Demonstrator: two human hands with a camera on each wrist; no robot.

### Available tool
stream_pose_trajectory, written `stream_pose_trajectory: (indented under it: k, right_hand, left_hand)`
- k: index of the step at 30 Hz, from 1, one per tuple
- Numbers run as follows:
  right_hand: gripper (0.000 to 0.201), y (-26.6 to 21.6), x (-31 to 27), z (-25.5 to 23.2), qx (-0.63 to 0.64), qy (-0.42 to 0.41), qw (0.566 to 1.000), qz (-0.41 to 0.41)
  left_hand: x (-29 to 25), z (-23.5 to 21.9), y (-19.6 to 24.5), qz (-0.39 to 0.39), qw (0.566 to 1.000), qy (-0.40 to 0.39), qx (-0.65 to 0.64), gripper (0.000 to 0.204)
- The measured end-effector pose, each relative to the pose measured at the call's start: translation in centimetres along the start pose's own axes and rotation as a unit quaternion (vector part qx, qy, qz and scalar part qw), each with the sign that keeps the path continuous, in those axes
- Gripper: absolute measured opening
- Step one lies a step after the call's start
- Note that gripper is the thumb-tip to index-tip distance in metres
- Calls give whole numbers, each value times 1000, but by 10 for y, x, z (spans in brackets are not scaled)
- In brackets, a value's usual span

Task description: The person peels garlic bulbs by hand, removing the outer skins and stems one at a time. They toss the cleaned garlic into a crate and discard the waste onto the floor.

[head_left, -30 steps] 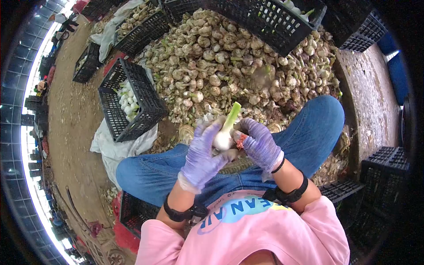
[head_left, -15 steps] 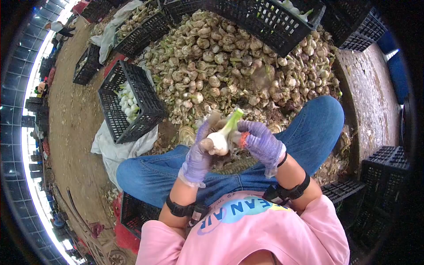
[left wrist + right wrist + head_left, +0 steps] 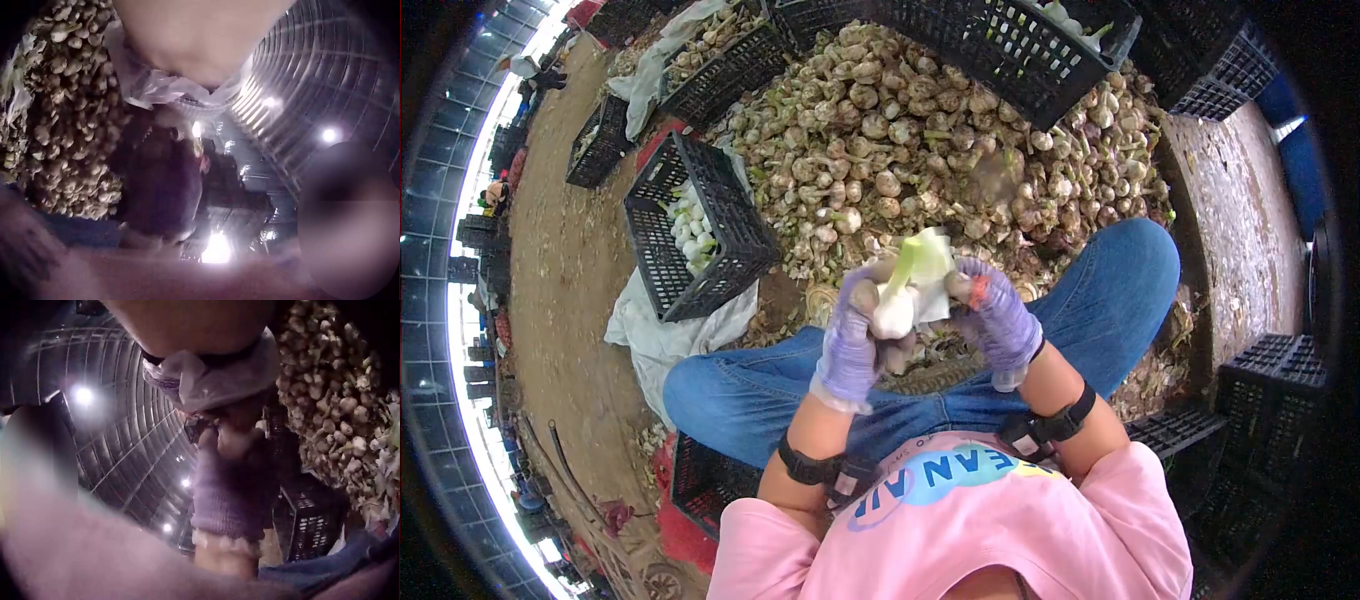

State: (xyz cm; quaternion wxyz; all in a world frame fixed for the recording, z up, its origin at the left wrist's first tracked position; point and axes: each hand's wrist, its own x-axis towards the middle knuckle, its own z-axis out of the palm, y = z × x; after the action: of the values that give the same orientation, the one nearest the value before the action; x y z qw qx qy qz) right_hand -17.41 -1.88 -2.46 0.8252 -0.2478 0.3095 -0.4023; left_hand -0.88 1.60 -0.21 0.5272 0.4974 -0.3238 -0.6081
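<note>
My gloved left hand point(image 3: 848, 335) grips a white garlic bulb point(image 3: 893, 314) with its green stem point(image 3: 910, 262) pointing up and away. The thumb lies against the side of the bulb. Beside the stem, my gloved right hand point(image 3: 1002, 325) pinches a pale strip of garlic skin point(image 3: 935, 290), which spreads between the two hands and is blurred. An orange-red wrap point(image 3: 979, 291) shows on a digit of the right hand. Both wrist views are dark; the right one shows the left glove point(image 3: 228, 494) across from the right cuff point(image 3: 212, 378), with the bulb hidden.
A large heap of unpeeled garlic point(image 3: 880, 130) lies beyond my knees. On the left, a tilted black crate point(image 3: 730, 220) holds clean white bulbs point(image 3: 690, 230). Another black crate point(image 3: 1020, 60) stands at the heap's back right. Dark crates point(image 3: 1270, 400) are stacked on the right.
The bulb has turned in the left hand and shifted slightly left. A pale strip of skin has come away beside the stem, and the right hand has moved to the right with it.
</note>
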Motion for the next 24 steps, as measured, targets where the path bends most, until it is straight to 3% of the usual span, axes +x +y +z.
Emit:
stream_pose_trajectory:
  k: [1,2,4,6,7,8,9,10,11,12,13,16,20,21,22,24]
  right_hand:
    - [27,9,6,-3,163,-114,980,-21]
    - [27,10,10,-5,161,-117,980,-22]
    - [32,12,9,-2,105,-56,992,-30]
    - [32,12,3,2,78,-15,996,-52]
    - [32,12,1,0,-36,15,997,-67]
    - [32,14,-1,0,-150,44,985,-80]
    - [34,16,-1,4,-149,-2,979,-139]
    - [34,13,-1,6,-149,-4,979,-137]
    - [36,6,-2,9,16,-53,994,-91]
    - [38,1,-3,11,180,-100,978,-42]
    - [40,9,0,2,287,-112,950,-48]
    - [43,-8,-9,14,219,-73,973,5]
    - [48,-24,-20,29,200,-106,974,20]
    - [47,-15,-16,21,221,-103,969,-44]
    - [47,-16,-11,12,220,-103,969,-44]
    - [48,-25,3,-7,153,-16,980,-129]
  left_hand:
    - [0,-3,3,-55,997,-23,-52,69]
    - [2,-6,5,-108,988,-45,-103,72]
    - [6,-5,7,-117,986,-54,-108,72]
    - [7,7,10,-28,989,-56,-134,68]
    - [12,4,-9,61,993,-2,-103,69]
    - [10,-1,-11,61,993,-2,-103,69]
    - [8,-3,-4,19,999,-16,-21,68]
    - [5,-7,2,-24,997,-29,62,67]
    - [6,-13,-3,-46,998,-39,-26,62]
    - [2,-2,10,-49,992,-24,-113,60]
    - [4,-8,9,-55,987,-56,-141,61]
    - [9,-19,0,-23,988,-84,-127,64]
    - [7,-16,18,-64,998,-4,15,59]
    - [7,-18,22,-33,999,-22,8,59]
    - [7,-20,24,-1,999,-41,2,59]
    - [3,-25,25,3,999,-33,-30,60]
